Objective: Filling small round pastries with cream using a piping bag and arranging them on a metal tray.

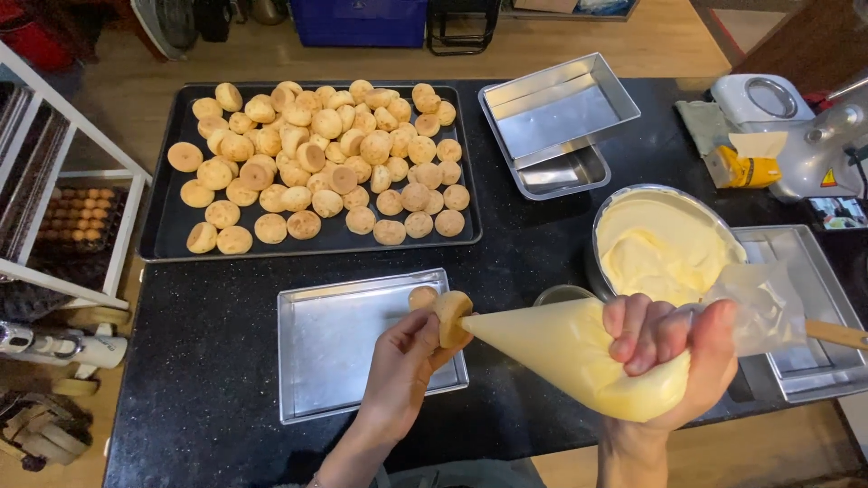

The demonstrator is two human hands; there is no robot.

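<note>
The right hand [674, 348] is closed around the fat rear of a piping bag [579, 352] full of pale yellow cream, fingers curled over the top and the twisted plastic tail bunched behind the knuckles. The bag lies nearly level, its tip pointing left into a small round bun [452, 318]. The left hand [402, 366] comes up from the near edge of the table [217, 380], wrist bent, pinching that bun between thumb and fingertips; the tip's end is hidden inside the bun. Both are above the right end of an empty steel tray [348, 348] near the table's front edge, where one more bun [422, 296] sits at the far right corner.

Just behind the right hand stands a steel bowl of cream [660, 239], partly covered by the bag. A wooden handle [836, 334] pokes out to the right, over another steel tray [805, 298] cut off by the frame. At the far left lies a dark baking sheet [172, 226] crowded with buns; two stacked steel pans [556, 122] rest toward the far edge.
</note>
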